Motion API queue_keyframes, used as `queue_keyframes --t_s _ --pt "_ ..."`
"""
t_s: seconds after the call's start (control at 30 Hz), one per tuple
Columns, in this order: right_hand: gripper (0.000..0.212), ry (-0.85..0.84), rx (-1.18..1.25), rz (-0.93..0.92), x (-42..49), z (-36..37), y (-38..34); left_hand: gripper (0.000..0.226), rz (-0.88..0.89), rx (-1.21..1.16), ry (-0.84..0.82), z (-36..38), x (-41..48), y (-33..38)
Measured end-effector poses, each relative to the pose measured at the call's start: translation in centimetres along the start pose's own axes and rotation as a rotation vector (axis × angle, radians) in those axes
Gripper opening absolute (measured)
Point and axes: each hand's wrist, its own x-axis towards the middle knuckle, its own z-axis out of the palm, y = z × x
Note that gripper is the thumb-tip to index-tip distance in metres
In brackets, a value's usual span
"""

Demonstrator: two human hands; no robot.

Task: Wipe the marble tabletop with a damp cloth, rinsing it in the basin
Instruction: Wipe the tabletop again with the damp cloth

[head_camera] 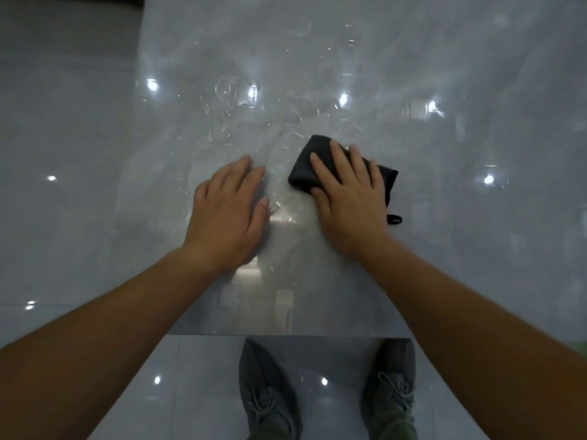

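Note:
A glossy grey-white marble tabletop (444, 90) fills most of the head view, with wet streaks and droplets across its middle. A folded dark grey cloth (303, 166) lies flat on it, right of centre. My right hand (347, 195) presses down on the cloth with fingers spread, covering its near half. A small loop tag sticks out at the cloth's near right corner. My left hand (227, 214) rests flat on the bare wet marble just left of the cloth, holding nothing. No basin is in view.
The table's left edge runs down at about a quarter of the frame, with shiny floor tiles (63, 154) beyond it. Its near edge is just in front of my grey shoes (266, 392). Ceiling lights reflect as bright spots on marble and floor.

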Motion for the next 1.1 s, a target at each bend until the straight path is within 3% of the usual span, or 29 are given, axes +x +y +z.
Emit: queue_keyframes --t_s 0.07,0.2,0.27,0.4,0.53,0.63,0.73,0.8,0.87,1.0,1.1 --pt "0.053 -0.011 0.022 0.007 0.4 -0.1 0.7 0.061 -0.02 0.046 -0.02 -0.5 1.2 -0.8" --pt "0.051 -0.021 0.031 -0.151 -4.7 -0.4 4.1 0.061 -0.053 0.084 -0.057 -1.5 3.0 -1.8" --pt "0.051 0.003 0.071 -0.059 -5.4 -0.9 6.5 0.061 -0.046 0.099 -0.056 -1.9 3.4 -2.2" --pt "0.046 0.214 0.288 0.266 0.1 -1.7 7.6 0.062 -0.069 0.086 -0.084 -2.2 4.5 -2.3" --pt "0.04 0.332 0.596 0.365 9.0 -2.7 4.9 0.063 -0.086 0.056 -0.071 -2.0 6.4 -2.0" --pt "0.045 0.252 0.499 0.249 12.6 -2.2 2.4 0.066 -0.077 0.053 -0.049 -2.0 8.3 -1.9" --pt "0.045 0.058 0.24 -0.091 9.9 -1.3 2.3 0.069 -0.095 0.051 -0.053 -1.9 10.1 -1.7" --pt "0.046 0.027 0.136 -0.29 7.5 -1.3 4.4 0.069 -0.102 0.061 -0.058 -1.9 11.0 -1.4" --pt "0.048 0.038 0.094 -0.299 8.4 -1.6 6.7 0.069 -0.102 0.077 -0.062 -1.9 12.2 -1.1" --pt "0.056 0.057 0.035 -0.029 13.7 -2.1 7.0 0.066 -0.131 0.077 -0.06 -2.3 15.0 -0.5" --pt "0.049 0.044 0.04 -0.263 12.9 -1.7 8.7 0.064 -0.16 0.096 -0.061 -2.5 17.0 -0.2"
